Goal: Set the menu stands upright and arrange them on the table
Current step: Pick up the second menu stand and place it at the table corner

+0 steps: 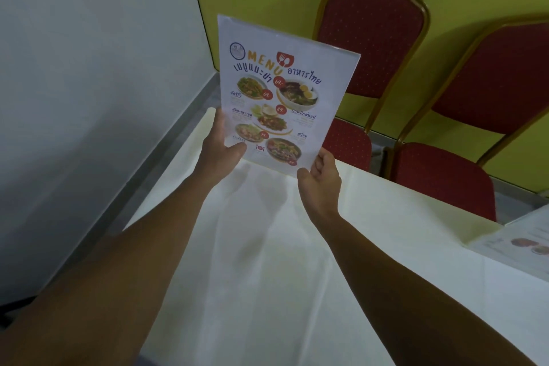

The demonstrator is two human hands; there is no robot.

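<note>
A clear acrylic menu stand (282, 89) with a white sheet of food pictures is held up above the far part of the table (267, 246), its printed face toward me and slightly tilted. My left hand (222, 145) grips its lower left edge. My right hand (322, 178) grips its lower right corner. A second menu stand (517, 242) lies flat on the table at the right edge of the view, partly cut off.
The table has a white cloth and its left end meets a grey-white wall (89, 68). Two red padded chairs with gold frames (371, 47) (475, 128) stand behind the far edge against a yellow-green wall.
</note>
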